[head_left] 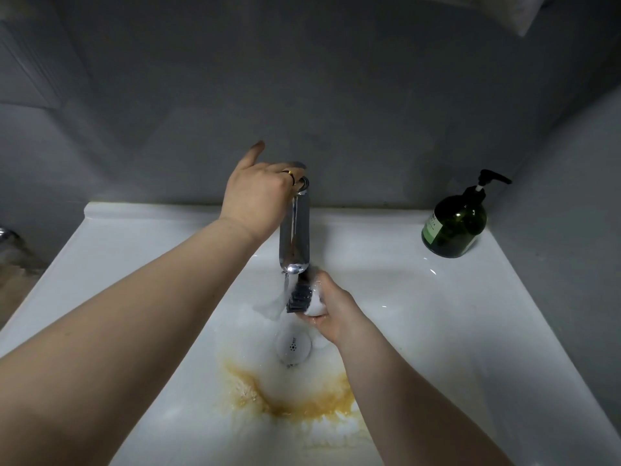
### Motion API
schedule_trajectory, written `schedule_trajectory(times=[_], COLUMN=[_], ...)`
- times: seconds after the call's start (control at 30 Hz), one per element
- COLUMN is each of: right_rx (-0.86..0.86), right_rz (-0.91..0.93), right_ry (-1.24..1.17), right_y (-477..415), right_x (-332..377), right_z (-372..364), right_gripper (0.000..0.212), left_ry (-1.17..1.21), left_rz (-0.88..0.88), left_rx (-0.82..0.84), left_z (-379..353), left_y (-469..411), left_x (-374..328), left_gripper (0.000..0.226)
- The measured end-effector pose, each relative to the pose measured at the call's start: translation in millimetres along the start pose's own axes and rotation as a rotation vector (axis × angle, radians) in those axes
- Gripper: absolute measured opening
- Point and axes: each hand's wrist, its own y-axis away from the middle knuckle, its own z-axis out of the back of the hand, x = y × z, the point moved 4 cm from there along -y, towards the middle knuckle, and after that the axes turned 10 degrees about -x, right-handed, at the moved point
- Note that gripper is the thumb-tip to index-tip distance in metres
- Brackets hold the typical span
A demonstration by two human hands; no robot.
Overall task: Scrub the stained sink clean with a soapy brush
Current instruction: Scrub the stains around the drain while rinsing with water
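The right hand (331, 314) grips a brush (299, 299) low in the white sink (504, 331), fingers curled round its pale, foamy body with the dark bristles turned toward the left. The brush sits just under the spout of the chrome tap (295, 237), in the running water (274, 306) that splashes down above the drain (293, 346). The left hand (258, 196) is on top of the tap, fingers curled over its head (the forefinger sticks up free), a gold ring (289, 173) on one finger. A yellow-brown stain (302, 406) spreads over the near side of the basin, below the drain. A dark green soap bottle (453, 227) stands at the back right corner, against the grey wall (336, 95).
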Motion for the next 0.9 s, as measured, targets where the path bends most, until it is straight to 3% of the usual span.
schedule_trajectory(times=[0.37, 0.63, 0.83, 0.9], right_rx=[0.195, 0.054, 0.069, 0.068], right_rz=[-0.032, 0.019, 0.041, 0.05], right_ry=[0.185, -0.03, -0.014, 0.019], right_y=[8.9, 4.6, 4.9, 5.4], right_x=[1.4, 9.0, 7.4, 6.4], right_z=[9.9, -4.5, 0.2, 4.6], right_gripper=[0.012, 0.025, 0.038, 0.03], left_ry=[-0.009, -0.035, -0.021, -0.016], left_rz=[0.018, 0.027, 0.041, 0.058], left_rx=[-0.005, 0.025, 0.064, 0.081], left_z=[-2.6, -3.9, -2.9, -3.1], left_y=[0.4, 0.0, -0.7, -0.6], left_x=[1.2, 0.8, -0.3, -1.8], left_gripper=[0.013, 0.025, 0.033, 0.031])
